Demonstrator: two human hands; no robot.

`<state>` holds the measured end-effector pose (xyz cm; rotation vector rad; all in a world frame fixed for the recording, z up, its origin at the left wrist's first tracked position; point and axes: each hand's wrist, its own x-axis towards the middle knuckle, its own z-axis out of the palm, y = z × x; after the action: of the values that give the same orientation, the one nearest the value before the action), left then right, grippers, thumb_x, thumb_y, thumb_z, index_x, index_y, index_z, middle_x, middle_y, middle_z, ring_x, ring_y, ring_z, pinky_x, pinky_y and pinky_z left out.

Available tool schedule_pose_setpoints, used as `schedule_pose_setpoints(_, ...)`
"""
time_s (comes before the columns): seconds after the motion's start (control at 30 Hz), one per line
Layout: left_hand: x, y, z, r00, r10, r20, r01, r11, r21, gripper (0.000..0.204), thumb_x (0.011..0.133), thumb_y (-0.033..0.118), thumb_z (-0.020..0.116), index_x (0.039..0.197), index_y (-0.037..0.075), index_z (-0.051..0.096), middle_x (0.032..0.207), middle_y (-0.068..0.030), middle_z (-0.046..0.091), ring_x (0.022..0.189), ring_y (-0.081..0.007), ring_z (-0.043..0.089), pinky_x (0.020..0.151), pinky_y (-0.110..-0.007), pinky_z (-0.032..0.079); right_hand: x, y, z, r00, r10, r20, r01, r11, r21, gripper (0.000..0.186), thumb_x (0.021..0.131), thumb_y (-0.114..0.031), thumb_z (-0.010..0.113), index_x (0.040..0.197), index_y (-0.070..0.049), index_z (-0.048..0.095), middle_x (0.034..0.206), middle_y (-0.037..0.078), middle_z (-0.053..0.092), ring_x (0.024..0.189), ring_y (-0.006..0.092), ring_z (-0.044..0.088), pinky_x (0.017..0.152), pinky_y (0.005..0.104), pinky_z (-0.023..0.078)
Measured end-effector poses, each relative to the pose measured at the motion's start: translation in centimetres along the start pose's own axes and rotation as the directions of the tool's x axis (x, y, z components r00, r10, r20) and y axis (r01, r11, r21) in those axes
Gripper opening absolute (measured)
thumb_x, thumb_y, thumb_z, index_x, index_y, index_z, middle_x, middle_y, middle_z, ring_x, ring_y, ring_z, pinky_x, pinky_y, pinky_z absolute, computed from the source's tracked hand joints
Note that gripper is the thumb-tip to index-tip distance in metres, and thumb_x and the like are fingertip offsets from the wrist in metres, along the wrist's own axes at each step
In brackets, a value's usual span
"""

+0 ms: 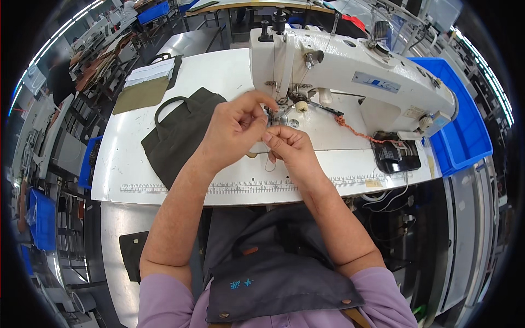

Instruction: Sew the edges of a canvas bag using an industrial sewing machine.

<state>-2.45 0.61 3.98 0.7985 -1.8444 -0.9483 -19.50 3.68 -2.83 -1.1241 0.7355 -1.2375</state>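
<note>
My left hand (236, 131) is curled in front of the needle area of a white sewing machine (339, 63). Its thumb and fingers close together near the tips of my right hand; what they hold is too small to make out. My right hand (292, 152) pinches a thin thread (267, 168), which hangs in a loop below the fingers. The fingertips of both hands nearly meet just before the presser foot. Left of my left forearm, a dark green fabric bag (178, 134) with a looped handle lies on the white table (123, 158).
Olive and white fabric pieces (143, 90) lie at the table's far left. A black phone-like device (389, 156) and an orange braided cord (355, 130) are on the right. Behind the machine's right end stands a blue bin (465, 131). A ruler strip (235, 187) runs along the front edge.
</note>
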Motion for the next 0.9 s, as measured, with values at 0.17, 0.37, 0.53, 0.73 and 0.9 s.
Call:
schedule_pose_setpoints(0.17,1.0,-0.9,-0.7,0.954,0.285,0.097,-0.268,0.66,0.701,0.014,0.086,0.016,0.076,0.098,0.01,0.078,0.082,-0.006,0.067,0.075,-0.0279,0.067,0.066,-0.037,0.053,0.5,0.2,0.1,0.993,0.004,-0.115,0.0,0.999,0.038,0.016,0.1,-0.019,0.07,0.103,-0.004,0.075,0.085,-0.004,0.068,0.068,0.0038,0.051,0.064,0.0216,0.045)
schedule_pose_setpoints(0.37,3.1,-1.6,-0.2,0.898,0.437,0.05,-0.318,0.568,0.759,0.009,0.078,0.016,0.083,0.083,0.011,0.077,0.08,-0.0016,0.068,0.07,-0.0235,0.067,0.063,-0.034,0.052,2.0,0.8,-0.6,0.925,-0.093,-0.368,0.119,0.992,0.047,0.015,0.098,-0.019,0.073,0.095,-0.004,0.073,0.073,-0.006,0.06,0.064,0.0031,0.047,0.061,0.0213,0.039)
schedule_pose_setpoints(0.53,3.0,-4.1,2.2,0.77,0.635,-0.062,-0.304,0.449,0.84,0.014,0.076,0.016,0.084,0.078,0.012,0.071,0.078,0.0022,0.067,0.064,-0.0207,0.064,0.059,-0.034,0.048,3.4,1.6,-0.6,0.866,-0.069,-0.495,0.168,0.973,0.158,0.016,0.094,-0.016,0.076,0.082,-0.01,0.067,0.07,-0.007,0.058,0.061,0.0032,0.045,0.06,0.0227,0.038)
schedule_pose_setpoints(0.73,2.8,-5.0,3.1,0.725,0.673,-0.147,-0.236,0.443,0.865,0.02,0.076,0.016,0.084,0.076,0.013,0.064,0.074,0.0015,0.063,0.06,-0.0199,0.059,0.055,-0.033,0.041,3.6,2.3,0.9,0.908,0.064,-0.414,0.119,0.909,0.401,0.006,0.099,-0.015,0.071,0.101,-0.01,0.071,0.084,-0.007,0.062,0.067,0.0041,0.046,0.066,0.0243,0.042)
schedule_pose_setpoints(0.9,2.5,-5.3,2.9,0.704,0.707,-0.071,-0.237,0.327,0.915,0.022,0.078,0.018,0.082,0.074,0.013,0.062,0.072,0.0002,0.058,0.062,-0.0201,0.057,0.059,-0.035,0.038,4.5,2.8,2.9,0.891,0.199,-0.408,0.117,0.767,0.63,0.006,0.101,-0.013,0.067,0.105,-0.01,0.068,0.078,-0.006,0.06,0.062,0.0048,0.043,0.059,0.0218,0.037)
